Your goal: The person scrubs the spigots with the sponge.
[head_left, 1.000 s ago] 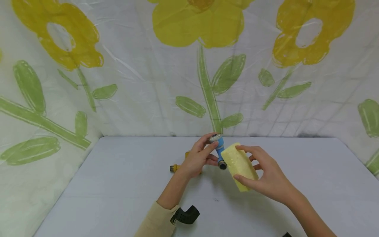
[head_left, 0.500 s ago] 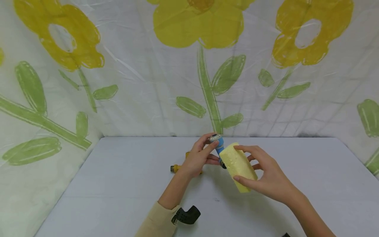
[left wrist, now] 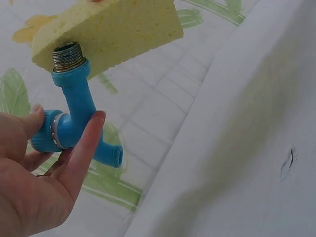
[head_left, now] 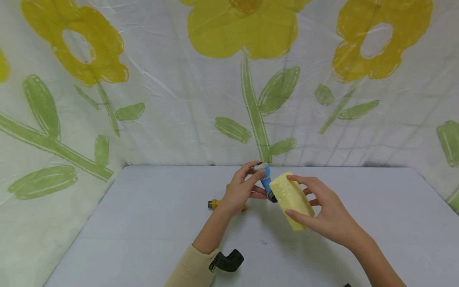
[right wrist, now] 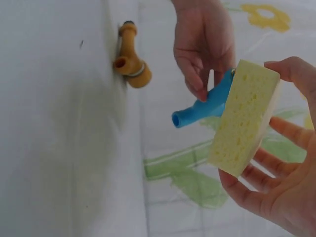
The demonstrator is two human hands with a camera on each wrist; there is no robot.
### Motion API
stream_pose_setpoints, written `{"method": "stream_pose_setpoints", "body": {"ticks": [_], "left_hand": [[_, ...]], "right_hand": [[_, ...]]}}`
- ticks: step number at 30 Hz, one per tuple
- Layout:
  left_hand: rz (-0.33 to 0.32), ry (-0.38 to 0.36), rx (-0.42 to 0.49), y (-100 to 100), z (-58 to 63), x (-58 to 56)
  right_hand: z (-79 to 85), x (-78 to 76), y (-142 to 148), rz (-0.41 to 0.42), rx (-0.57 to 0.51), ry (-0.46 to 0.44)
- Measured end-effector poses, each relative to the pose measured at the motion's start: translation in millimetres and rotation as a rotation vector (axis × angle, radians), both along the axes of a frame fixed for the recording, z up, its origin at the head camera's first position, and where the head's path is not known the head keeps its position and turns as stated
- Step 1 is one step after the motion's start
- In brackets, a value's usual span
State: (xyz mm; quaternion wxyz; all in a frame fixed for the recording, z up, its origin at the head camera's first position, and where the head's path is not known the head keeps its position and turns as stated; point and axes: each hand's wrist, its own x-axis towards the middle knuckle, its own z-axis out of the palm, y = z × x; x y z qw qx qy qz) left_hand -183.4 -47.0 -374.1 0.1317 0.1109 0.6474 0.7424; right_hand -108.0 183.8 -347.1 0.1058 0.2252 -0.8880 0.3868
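A blue, plastic-looking tap point(left wrist: 78, 106) with a threaded metal end point(left wrist: 68, 57) is held above the far middle of the white tabletop point(head_left: 143, 219), pinched around its ribbed knob point(left wrist: 48, 133) and body by the left hand point(head_left: 236, 194); it is probably stiff, light and smooth, best held there. Just right of it, the right hand point(head_left: 324, 217) grips a porous, pale-yellow block sponge point(head_left: 292, 201), likely soft, by its edges; whether they touch is unclear. Farther left lies a yellow-orange tap point(right wrist: 129, 55).

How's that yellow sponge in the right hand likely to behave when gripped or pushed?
The sponge is probably light for its size, given its pitted surface. It shows no sag in the right hand, so it would likely hold its shape. Flat faces suggest it would slide, not roll.
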Motion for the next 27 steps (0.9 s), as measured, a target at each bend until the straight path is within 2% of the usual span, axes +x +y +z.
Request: {"method": "stream_pose_setpoints", "body": {"ticks": [6, 10, 17, 22, 27], "left_hand": [[0.054, 0.056, -0.065, 0, 1.1, 1.4], [0.106, 0.1, -0.102, 1, -0.2, 0.6], [0.185, 0.097, -0.115, 3, 0.0, -0.4], [0.181, 0.069, -0.093, 4, -0.1, 0.1], [0.108, 0.058, -0.076, 1, -0.3, -0.4]], "right_hand": [[-1.5, 2.3, -1, -0.001, -0.005, 0.07], [-2.9, 2.7, 0, -0.033, -0.001, 0.124], [-6.2, 1.1, 2, -0.08, -0.001, 0.153], [-6.3, -0.5, 5, -0.124, -0.029, 0.144], [-4.9, -3.3, 10, -0.169, -0.049, 0.091]]}}
